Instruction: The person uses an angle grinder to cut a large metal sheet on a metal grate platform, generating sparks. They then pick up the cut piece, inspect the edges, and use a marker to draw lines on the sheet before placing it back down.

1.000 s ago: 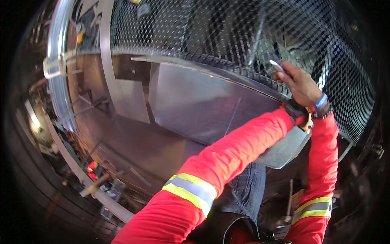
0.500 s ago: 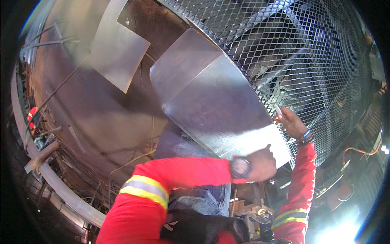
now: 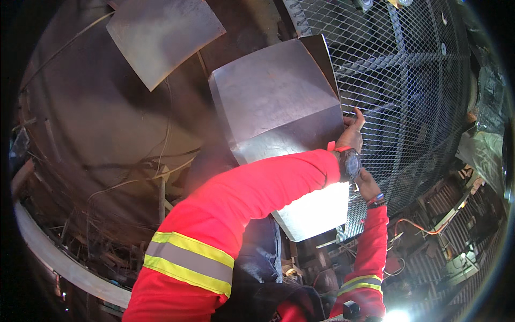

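A folded metal sheet (image 3: 276, 88) lies in front of me, its creased panels running down to a brightly lit lower end. My left hand (image 3: 351, 130), with a watch at its wrist, is at the sheet's right edge beside the wire mesh (image 3: 397, 107). Its fingers are closed around that edge, partly out of sight. Just below the left wrist is my right hand (image 3: 368, 185), fingers bent together over the sheet's edge by the mesh. A small pale tip shows at its fingers, apparently the white stick seen earlier; the watch hides part of them.
A second flat metal plate (image 3: 166, 37) rests on the large brown curved surface (image 3: 107, 118) at upper left. Thin cables (image 3: 145, 180) cross that surface. A curved pale rail (image 3: 64, 268) runs along lower left. An orange cable (image 3: 424, 231) lies among clutter at lower right.
My left hand has moved up and right to the sheet's edge. My right hand is now lower, under the left wrist. The view has shifted, and the sheet appears turned.
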Tool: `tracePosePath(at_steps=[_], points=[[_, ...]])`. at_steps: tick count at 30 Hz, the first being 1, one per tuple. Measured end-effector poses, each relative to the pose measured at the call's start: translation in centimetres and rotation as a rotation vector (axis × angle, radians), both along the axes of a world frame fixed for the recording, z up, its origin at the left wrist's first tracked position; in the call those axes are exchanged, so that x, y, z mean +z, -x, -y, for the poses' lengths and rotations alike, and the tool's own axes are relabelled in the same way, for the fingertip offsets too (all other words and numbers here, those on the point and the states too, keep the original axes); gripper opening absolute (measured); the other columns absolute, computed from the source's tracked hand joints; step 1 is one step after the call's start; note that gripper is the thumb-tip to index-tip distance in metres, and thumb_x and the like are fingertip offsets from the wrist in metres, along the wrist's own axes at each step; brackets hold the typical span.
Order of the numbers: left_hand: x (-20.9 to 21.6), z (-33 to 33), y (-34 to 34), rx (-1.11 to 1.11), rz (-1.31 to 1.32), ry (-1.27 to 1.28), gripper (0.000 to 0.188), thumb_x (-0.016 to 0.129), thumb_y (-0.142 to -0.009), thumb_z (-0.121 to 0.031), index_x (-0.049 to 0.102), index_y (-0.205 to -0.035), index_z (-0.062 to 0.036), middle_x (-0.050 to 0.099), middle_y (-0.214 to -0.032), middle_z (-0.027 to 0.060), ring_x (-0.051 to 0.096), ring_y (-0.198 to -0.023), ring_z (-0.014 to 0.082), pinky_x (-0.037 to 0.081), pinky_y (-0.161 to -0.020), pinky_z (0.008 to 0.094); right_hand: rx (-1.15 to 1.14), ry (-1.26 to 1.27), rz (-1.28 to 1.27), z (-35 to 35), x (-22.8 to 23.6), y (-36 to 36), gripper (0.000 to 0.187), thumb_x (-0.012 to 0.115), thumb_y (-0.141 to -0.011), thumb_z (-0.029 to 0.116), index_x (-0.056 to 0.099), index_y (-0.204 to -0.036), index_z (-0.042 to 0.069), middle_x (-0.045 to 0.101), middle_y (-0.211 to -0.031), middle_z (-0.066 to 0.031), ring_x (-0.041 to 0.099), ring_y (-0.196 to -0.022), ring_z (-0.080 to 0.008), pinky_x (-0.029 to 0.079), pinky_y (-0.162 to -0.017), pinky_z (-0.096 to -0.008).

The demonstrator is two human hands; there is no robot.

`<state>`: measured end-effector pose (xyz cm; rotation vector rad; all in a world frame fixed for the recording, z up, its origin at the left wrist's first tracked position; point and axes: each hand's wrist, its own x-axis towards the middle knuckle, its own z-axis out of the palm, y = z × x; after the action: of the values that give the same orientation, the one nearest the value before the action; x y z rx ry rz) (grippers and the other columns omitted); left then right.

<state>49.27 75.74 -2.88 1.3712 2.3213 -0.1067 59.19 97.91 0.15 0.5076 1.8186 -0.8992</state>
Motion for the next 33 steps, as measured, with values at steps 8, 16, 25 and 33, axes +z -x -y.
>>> tracePosePath(at_steps=[8, 16, 25, 33], points=[[-2.6, 0.3, 0.0, 0.189, 0.145, -0.153, 0.040, 0.044, -0.098, -0.037, 0.076, -0.100, -0.0118, 0.073, -0.094, 0.0071, 0.067, -0.091, 0.0312, 0.026, -0.099, 0.0726, 0.107, -0.134, -0.221, 0.2, -8.8, -2.7, 0.033, 0.054, -0.094, 0.023, 0.065, -0.113, -0.002, 0.070, -0.099, -0.0151, 0.065, -0.087, -0.0230, 0.049, -0.076, -0.0367], [-1.5, 1.1, 0.4, 0.391, 0.139, -0.306, 0.047, 0.051, -0.092, -0.041, 0.070, -0.067, -0.0056, 0.066, -0.065, 0.0124, 0.066, -0.066, 0.0278, 0.035, -0.100, 0.0566, 0.029, -0.228, -0.142, 1.5, -10.2, -2.1, 0.068, 0.055, -0.089, 0.061, 0.069, -0.098, -0.005, 0.069, -0.091, -0.0274, 0.067, -0.089, -0.0398, 0.049, -0.080, -0.0451], [-0.9, 0.1, 0.2, 0.260, 0.029, -0.198, 0.050, 0.048, -0.093, -0.043, 0.070, -0.076, -0.0002, 0.068, -0.071, 0.0180, 0.067, -0.065, 0.0330, 0.046, -0.086, 0.0494, -0.062, -0.252, -0.092, 2.5, -9.4, -2.5, 0.062, 0.055, -0.090, 0.054, 0.071, -0.096, -0.006, 0.067, -0.100, -0.0312, 0.065, -0.100, -0.0452, 0.050, -0.091, -0.0460], [-0.3, -0.2, 1.0, 0.176, 0.060, -0.080, 0.053, 0.046, -0.094, -0.043, 0.071, -0.080, 0.0012, 0.068, -0.075, 0.0187, 0.067, -0.071, 0.0345, 0.044, -0.088, 0.0499, 0.395, 0.014, -0.412, 0.5, -10.9, -3.9, 0.040, 0.047, -0.098, 0.031, 0.071, -0.103, -0.001, 0.068, -0.102, -0.0249, 0.065, -0.099, -0.0439, 0.049, -0.093, -0.0484]])
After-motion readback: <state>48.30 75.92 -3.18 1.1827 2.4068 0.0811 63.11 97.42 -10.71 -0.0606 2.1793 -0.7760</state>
